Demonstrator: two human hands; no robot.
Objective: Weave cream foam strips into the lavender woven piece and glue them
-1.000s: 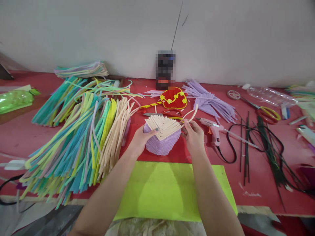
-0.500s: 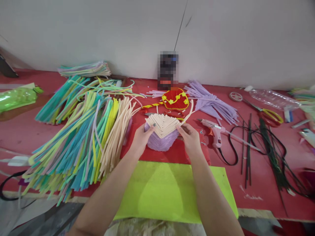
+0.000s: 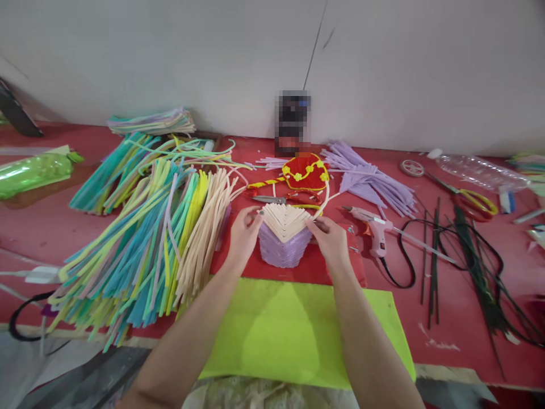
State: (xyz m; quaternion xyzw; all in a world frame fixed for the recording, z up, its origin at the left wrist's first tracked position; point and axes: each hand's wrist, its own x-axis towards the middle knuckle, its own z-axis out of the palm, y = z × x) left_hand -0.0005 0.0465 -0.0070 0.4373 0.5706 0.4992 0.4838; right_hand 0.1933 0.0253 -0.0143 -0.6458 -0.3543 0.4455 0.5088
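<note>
1. Panel (image 3: 284, 244) of pipe cleaners is my clock center here, cream V-shaped rows up top, purple below. It's over the red mat (image 3: 219, 258); can't tell if it's touching.
2. Left hand (image 3: 246, 230) is at 9 o'clock, pinching the panel's edge, thumb near the cream rows.
3. Right hand (image 3: 330, 236) is at 3 o'clock, fingers narrow, gripping the other edge. A loose cream strand (image 3: 327, 199) sticks up around 1 o'clock; can't really tell if those fingers have it too.
4. Just past the panel at 12 there's a pair of scissors (image 3: 304, 197), then a red and yellow ornament (image 3: 304, 176) slightly toward 1.
5. Purple pipe cleaners (image 3: 374, 184) are bunched at 2 o'clock, pink glue gun (image 3: 377, 230) at 3.
6. Big multicolor pipe cleaner heap (image 3: 140, 250) sprawls at 9, near the left hand.
7. Bright yellow-green sheet (image 3: 293, 335) lies at 6, under the forearms.
</note>
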